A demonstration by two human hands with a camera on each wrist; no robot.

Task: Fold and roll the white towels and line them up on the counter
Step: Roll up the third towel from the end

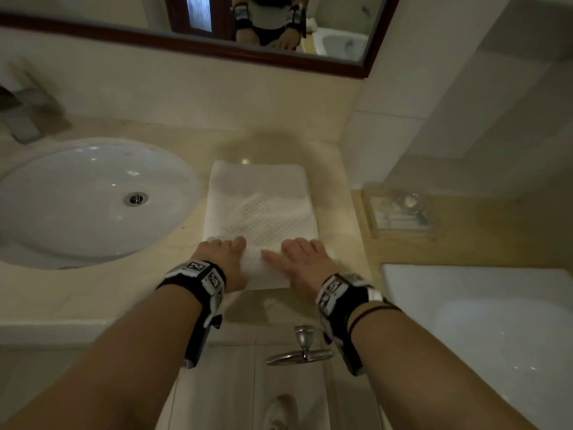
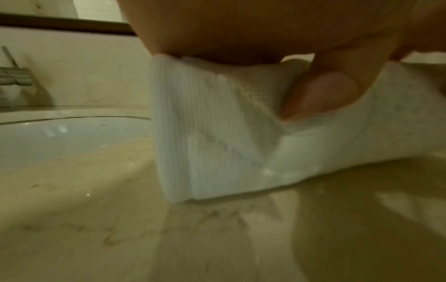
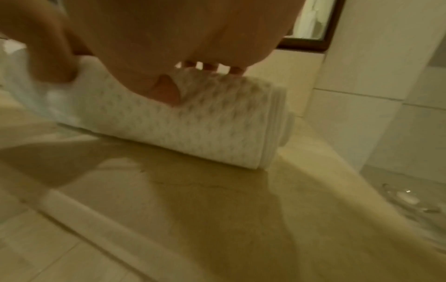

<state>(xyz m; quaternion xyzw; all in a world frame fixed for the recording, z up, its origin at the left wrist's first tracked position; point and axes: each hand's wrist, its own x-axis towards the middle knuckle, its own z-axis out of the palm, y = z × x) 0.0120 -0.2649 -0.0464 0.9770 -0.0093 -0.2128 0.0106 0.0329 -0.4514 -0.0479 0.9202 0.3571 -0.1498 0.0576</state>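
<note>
A white waffle-weave towel [image 1: 257, 206] lies folded into a long strip on the beige counter [image 1: 124, 290], right of the sink. Its near end is rolled up into a short thick roll [image 3: 193, 129]. My left hand [image 1: 223, 252] grips the roll's left part, palm on top and thumb [image 2: 323, 91] pressed into the cloth [image 2: 217, 133]. My right hand [image 1: 297, 256] covers the right part, fingers curled over the roll's far side and thumb stretched left along it. The flat rest of the strip runs away from me toward the wall.
A round white sink [image 1: 77, 197] sits at left with a faucet [image 1: 24, 119] behind it. A framed mirror [image 1: 186, 26] hangs above. A clear glass tray [image 1: 400, 209] stands at right. A white tub [image 1: 496, 321] lies lower right, and a metal ring [image 1: 302, 349] below the counter's edge.
</note>
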